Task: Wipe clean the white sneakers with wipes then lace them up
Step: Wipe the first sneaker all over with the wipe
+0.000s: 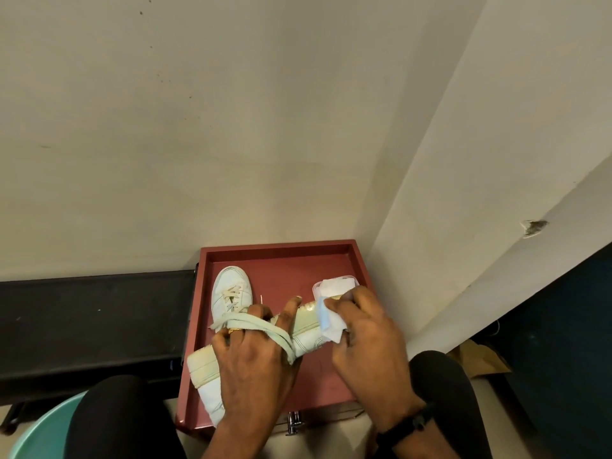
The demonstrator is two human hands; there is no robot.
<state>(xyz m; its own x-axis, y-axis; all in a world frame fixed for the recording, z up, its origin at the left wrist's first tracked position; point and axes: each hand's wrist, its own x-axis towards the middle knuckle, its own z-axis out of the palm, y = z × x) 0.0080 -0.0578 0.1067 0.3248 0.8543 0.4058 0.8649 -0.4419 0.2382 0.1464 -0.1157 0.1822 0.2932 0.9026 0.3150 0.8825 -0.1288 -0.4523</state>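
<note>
There are 2 white sneakers, the upright sneaker (231, 294) and the tipped sneaker (205, 366). 2 hands show: 1 left hand (251, 356), 1 right hand (367, 339). Also 1 wipe (331, 326), 1 wipes pack (334, 286), 1 loose lace (265, 326), 1 red tray (278, 248), 1 ring (235, 331), 1 black wristband (407, 425), 1 teal basin (43, 429).

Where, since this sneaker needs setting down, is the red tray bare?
Bare: the far strip inside the square red tray's rim, and the gap between the laced white sneaker and the plastic wipes pack. Crowded: left and centre, under the held white sneaker.
</note>
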